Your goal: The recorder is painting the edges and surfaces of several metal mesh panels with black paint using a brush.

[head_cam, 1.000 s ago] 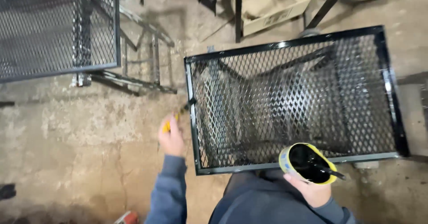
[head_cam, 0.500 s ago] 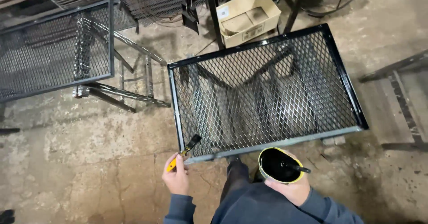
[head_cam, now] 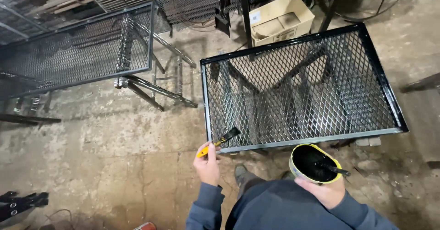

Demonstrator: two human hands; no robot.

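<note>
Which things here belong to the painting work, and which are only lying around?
In use:
left hand holding the brush
right hand holding the paint pot
mesh table with black frame

Lying about:
cardboard box
second mesh table, left
black brackets on the floor

Second mesh table (head_cam: 78, 51) far left, open cardboard box (head_cam: 279, 19) behind, stained concrete floor (head_cam: 114, 156), black bracket (head_cam: 18, 205) bottom-left.

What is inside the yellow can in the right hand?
The yellow can in the right hand holds glossy black paint, with a dark stick poking over the rim. The paint hides the can's bottom and the stick's lower end.
</note>
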